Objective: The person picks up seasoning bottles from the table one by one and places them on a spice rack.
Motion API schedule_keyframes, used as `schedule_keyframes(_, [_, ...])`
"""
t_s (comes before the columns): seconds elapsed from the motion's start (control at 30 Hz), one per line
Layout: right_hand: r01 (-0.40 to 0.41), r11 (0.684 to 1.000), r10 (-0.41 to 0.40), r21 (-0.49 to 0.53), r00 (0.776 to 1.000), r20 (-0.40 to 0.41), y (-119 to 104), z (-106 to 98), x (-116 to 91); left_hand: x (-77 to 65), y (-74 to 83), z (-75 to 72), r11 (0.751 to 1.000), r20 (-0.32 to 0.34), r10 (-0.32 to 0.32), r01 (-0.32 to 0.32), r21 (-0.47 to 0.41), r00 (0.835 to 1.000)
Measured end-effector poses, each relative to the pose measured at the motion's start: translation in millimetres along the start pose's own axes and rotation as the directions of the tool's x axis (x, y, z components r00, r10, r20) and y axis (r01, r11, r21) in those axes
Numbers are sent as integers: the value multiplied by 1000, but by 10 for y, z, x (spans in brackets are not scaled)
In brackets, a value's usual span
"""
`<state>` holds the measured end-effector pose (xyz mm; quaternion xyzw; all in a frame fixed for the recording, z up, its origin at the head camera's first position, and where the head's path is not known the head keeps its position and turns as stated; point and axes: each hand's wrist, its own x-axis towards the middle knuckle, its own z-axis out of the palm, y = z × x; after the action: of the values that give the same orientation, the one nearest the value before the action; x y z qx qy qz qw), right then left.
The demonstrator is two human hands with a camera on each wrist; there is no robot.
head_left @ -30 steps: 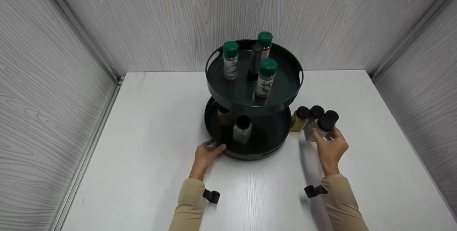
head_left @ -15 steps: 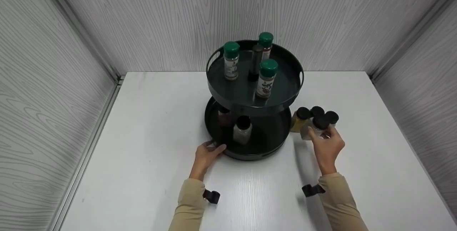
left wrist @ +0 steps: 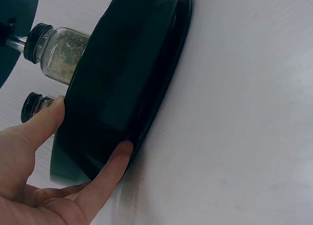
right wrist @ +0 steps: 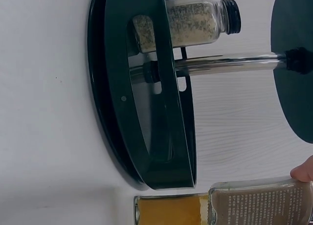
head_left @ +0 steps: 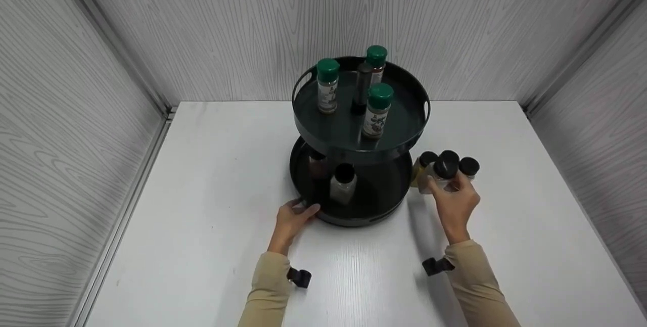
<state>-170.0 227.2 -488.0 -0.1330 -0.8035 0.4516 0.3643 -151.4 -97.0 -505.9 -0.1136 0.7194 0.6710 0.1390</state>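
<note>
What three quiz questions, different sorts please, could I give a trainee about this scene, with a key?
1. How many green-capped bottles stand on the upper tray?
2. True or false: the left hand grips the upper tray.
3. What colour is the cap on the jar in the right hand? A) green, B) black, C) white.

Key: 1. Three. 2. False; it grips the lower tray. 3. B.

Illegibly small print (right wrist: 252,210) on held jar (right wrist: 261,201)
</note>
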Motion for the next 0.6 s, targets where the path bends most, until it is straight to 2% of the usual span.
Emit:
schedule_keyframes(0.2, [-5, 1000, 4, 7, 1000, 9, -61, 45, -19, 14, -6, -1, 1000, 4, -12, 12, 19, 1000])
schedule_keyframes(0.43, [19, 998, -20, 55, 1000, 17, -67, 92, -36, 241, -252, 7, 1000, 2, -22, 22, 19, 1000])
schedule_keyframes(0.6, [18, 998, -20, 59, 999, 29, -85, 117, -49, 296, -334, 11, 999, -42, -2, 4, 33, 999])
